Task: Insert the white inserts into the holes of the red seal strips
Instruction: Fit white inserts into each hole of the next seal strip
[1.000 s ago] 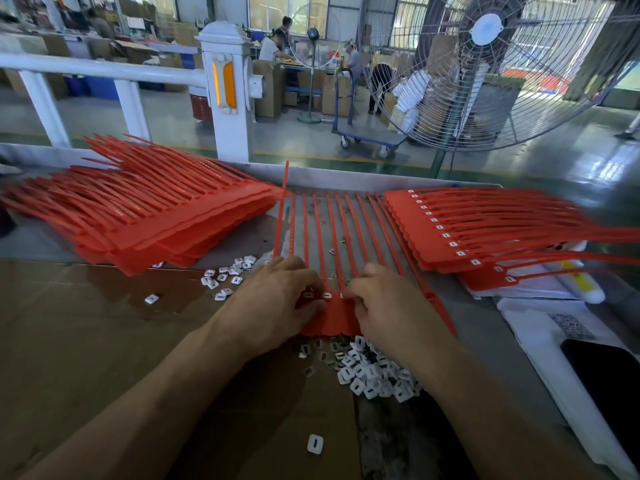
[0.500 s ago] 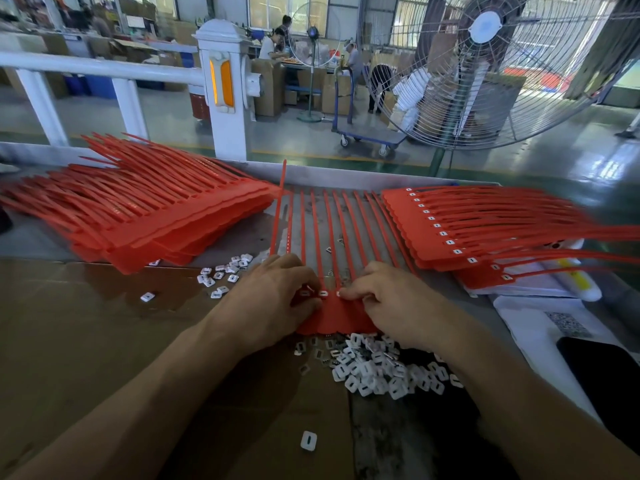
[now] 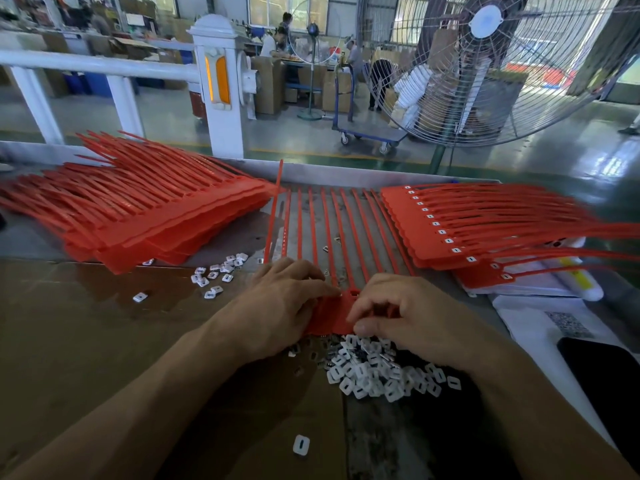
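A sheet of red seal strips (image 3: 330,233) lies in front of me, its flat tab end (image 3: 332,318) nearest. My left hand (image 3: 287,306) rests on the tab's left part, index fingertip pressing at the row of holes. One empty hole (image 3: 355,292) shows between my hands. My right hand (image 3: 405,317) hovers over the tab's right part, fingers curled, thumb at the tab's near edge; whether it pinches an insert is hidden. Just below lies a heap of white inserts (image 3: 374,372).
A stack of bare red strips (image 3: 138,216) lies at the left, and a stack fitted with inserts (image 3: 467,230) at the right. Loose inserts (image 3: 218,271) are scattered left of my hands, one (image 3: 301,445) near me. A black phone (image 3: 606,375) lies on white paper (image 3: 533,327) at right.
My right hand has drawn back from the row of holes toward the insert heap and curled its fingers. My left hand stays on the tab, index finger slid right.
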`<state>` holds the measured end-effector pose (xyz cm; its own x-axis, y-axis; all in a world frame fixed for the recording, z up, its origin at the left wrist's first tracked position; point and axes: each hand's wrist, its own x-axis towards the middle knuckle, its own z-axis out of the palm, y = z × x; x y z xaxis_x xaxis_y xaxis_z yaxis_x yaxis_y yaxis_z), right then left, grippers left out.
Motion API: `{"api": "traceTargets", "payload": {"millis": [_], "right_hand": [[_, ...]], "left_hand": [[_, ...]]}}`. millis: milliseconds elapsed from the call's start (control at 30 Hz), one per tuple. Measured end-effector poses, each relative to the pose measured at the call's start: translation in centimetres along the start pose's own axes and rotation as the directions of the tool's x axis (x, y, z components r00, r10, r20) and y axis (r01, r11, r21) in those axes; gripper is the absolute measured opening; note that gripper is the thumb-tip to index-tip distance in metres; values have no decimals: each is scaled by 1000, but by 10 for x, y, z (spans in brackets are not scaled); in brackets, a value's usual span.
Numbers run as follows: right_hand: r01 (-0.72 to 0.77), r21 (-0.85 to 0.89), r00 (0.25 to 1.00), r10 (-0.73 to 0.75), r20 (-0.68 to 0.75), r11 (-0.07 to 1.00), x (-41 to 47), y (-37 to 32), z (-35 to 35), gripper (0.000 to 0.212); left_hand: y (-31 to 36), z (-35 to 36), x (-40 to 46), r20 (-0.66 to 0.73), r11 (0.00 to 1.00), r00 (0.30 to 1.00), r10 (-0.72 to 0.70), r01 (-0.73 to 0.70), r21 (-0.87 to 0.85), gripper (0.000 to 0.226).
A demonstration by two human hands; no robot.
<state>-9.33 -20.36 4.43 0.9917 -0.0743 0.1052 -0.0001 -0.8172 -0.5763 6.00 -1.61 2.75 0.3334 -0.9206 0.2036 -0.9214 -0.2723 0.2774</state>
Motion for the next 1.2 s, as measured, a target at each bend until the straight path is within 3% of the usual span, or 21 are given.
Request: {"api": "traceTargets", "payload": {"millis": [100,400,633,967,1200], "right_hand": [[14,-11,997,-13,81,1000,0,-2,3,15],[6,-7,997,-5,74,1000,-1,-4,5,11],[-95,152,993,105,-54,984,-2,-2,7,11],[-124,203,953,174,-247,971,5,0,17,15],[-178,226,943,232,-237,958,6,4,19,19]], "left_hand": [[1,0,0,4,1000,1000,-4,4,-2,45],[3,-1,-2,-8,1000,1000,-16,16,-11,44],[1,1,-1,-13,1000,1000,-14,14,-23,42],[0,2,-1,-12,999,1000,-15,14,-32,41],[-1,3,-2,-15,1000,1000,-9,9,-30,41]]}}
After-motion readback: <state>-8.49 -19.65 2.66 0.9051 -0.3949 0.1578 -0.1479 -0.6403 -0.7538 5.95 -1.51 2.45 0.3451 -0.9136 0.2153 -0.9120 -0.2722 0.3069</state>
